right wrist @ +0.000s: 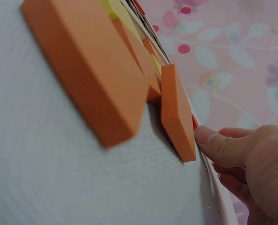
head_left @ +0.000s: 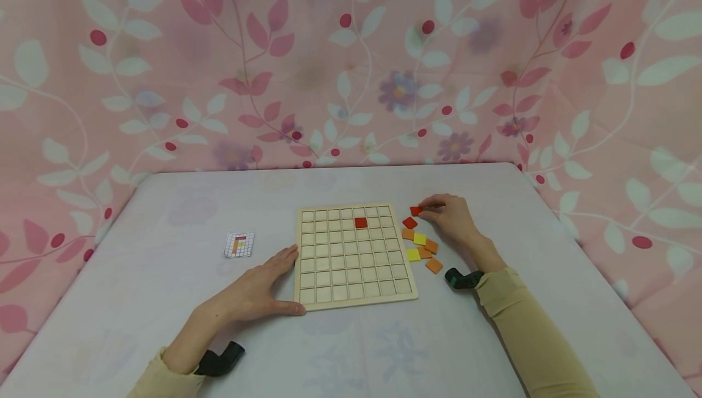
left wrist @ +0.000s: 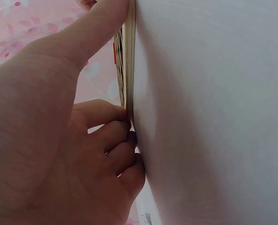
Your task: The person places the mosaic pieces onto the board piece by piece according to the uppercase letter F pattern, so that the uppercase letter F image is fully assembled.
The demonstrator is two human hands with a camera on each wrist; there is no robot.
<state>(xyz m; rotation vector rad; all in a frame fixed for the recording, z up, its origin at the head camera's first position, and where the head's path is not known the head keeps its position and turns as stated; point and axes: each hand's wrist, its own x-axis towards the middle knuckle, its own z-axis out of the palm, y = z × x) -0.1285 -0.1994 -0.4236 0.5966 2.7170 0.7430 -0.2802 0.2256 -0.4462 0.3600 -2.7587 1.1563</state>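
Note:
A pale wooden grid board [head_left: 340, 259] lies on the table with one red tile [head_left: 361, 222] in a square of its upper part. My left hand [head_left: 247, 291] rests against the board's left side, thumb at the near corner and fingertips along the edge; the left wrist view shows these fingers [left wrist: 118, 145] touching the rim. Beyond the board's right side, thumb and fingers of my right hand [head_left: 452, 218] pinch a second red tile [head_left: 415, 211], mostly hidden by the thumb in the right wrist view. Another red tile [head_left: 409, 223] lies just nearer.
Several orange tiles [head_left: 434, 265] and yellow tiles [head_left: 413, 255] lie loosely along the board's right edge, some overlapping. A small card [head_left: 239, 244] with a coloured grid pattern lies left of the board. A floral cloth [head_left: 351, 63] hangs behind the white-covered table [head_left: 164, 221].

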